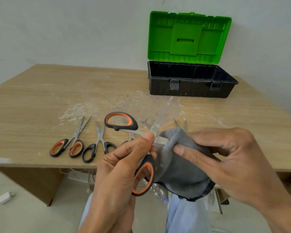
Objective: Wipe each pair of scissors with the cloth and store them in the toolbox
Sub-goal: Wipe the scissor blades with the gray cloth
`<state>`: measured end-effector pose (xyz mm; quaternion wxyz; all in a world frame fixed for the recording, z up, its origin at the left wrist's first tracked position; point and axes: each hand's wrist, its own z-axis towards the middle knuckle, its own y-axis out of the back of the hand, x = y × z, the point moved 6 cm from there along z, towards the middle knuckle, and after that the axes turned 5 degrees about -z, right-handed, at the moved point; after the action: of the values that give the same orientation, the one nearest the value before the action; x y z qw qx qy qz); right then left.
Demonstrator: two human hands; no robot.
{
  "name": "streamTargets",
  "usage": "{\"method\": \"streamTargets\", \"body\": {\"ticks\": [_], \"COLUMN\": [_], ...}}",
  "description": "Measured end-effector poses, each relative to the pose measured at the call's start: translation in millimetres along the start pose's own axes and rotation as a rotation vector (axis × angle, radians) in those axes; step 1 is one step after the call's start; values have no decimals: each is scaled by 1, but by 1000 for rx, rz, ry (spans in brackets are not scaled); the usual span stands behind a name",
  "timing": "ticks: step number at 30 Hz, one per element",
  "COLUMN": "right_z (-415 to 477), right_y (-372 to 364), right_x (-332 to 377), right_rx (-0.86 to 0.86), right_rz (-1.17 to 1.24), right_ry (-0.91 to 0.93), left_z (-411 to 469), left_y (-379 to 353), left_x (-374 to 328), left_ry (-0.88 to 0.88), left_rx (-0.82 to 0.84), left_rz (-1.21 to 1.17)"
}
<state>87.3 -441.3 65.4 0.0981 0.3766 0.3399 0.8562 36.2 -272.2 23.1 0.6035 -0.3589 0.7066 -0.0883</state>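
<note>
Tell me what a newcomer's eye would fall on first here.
The toolbox sits at the table's back right, its bright green lid standing open. Up front, the left hand holds big open scissors while the right hand pinches a grey cloth round one blade. Smaller scissors lie on the table to the left.

Table (40, 98): toolbox (188, 89) rear right; orange-handled scissors (75, 136), black-handled scissors (100, 140) front left.
</note>
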Motion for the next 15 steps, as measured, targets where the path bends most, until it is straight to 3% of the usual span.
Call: {"method": "streamTargets", "body": {"ticks": [8,15], "right_z": [-5,-11], "right_y": [-1,4], "right_x": [6,-16], "right_rx": [-69,-11], "right_rz": [7,186], "right_ry": [134,-181], "left_z": [-2,0], "left_y": [6,6], "left_x": [-4,-10], "left_ry": [-6,-110], "left_rx": [2,5], "left_rz": [13,90]}}
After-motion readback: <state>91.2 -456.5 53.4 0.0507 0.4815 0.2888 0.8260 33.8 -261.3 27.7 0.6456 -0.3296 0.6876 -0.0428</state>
